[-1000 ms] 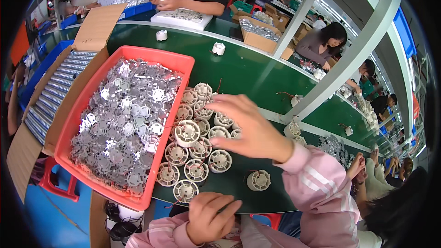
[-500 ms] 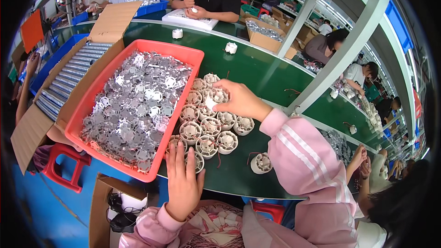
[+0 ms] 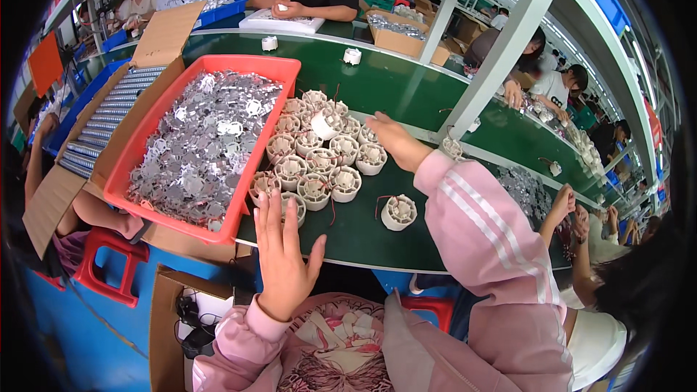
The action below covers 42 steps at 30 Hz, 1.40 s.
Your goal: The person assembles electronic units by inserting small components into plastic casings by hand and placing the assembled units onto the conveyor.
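A cluster of round off-white plastic motor housings [image 3: 314,189] with thin red wires stands on the green table. One more white housing [image 3: 326,125] lies tilted on top of the cluster. My right hand [image 3: 398,142] is just right of the cluster, seen edge-on, with its fingers stretched out and nothing visible in them. At the cluster's near edge, my left hand [image 3: 283,265] is raised with fingers spread, its fingertips in front of the nearest housings; it holds nothing. A single housing [image 3: 398,212] stands apart, between the cluster and my right sleeve.
A red tray [image 3: 279,65] full of flat silvery metal pieces borders the cluster on the left. Beyond it is a cardboard box [image 3: 109,167] of metal cylinders. White housings [image 3: 352,56] stand farther back. A grey post [image 3: 501,51] rises at right; co-workers sit around.
My right hand has let go of the white housing, which now rests on the cluster, and has drawn off to the right. My left hand has pulled slightly back. The view has shifted.
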Each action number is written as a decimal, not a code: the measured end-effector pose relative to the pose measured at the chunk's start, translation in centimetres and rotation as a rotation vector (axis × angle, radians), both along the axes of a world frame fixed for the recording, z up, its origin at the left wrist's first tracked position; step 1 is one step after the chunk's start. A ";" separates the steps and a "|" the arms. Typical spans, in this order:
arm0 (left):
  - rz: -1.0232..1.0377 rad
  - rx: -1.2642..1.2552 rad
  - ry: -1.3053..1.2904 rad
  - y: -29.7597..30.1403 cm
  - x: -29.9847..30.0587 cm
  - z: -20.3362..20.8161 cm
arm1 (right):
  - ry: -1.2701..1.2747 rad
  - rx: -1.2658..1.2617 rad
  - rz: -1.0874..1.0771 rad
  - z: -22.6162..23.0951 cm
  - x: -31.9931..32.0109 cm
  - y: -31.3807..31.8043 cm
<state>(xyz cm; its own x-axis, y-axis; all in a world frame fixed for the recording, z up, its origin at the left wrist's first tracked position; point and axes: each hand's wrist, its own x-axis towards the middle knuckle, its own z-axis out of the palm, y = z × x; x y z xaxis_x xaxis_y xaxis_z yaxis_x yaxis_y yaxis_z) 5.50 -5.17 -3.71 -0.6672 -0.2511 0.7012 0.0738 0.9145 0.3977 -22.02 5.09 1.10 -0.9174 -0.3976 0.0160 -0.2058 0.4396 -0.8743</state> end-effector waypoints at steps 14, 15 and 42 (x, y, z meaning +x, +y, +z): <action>-0.593 0.012 -0.150 6.5 -8.0 3.1 | 0.536 0.444 0.281 5.7 16.8 14.3; -0.610 0.015 -0.149 6.6 -8.6 2.7 | 0.547 0.425 0.267 4.8 17.5 14.8; -0.808 0.189 -0.255 7.2 -9.0 5.8 | 0.412 0.813 -0.409 -1.0 7.6 21.9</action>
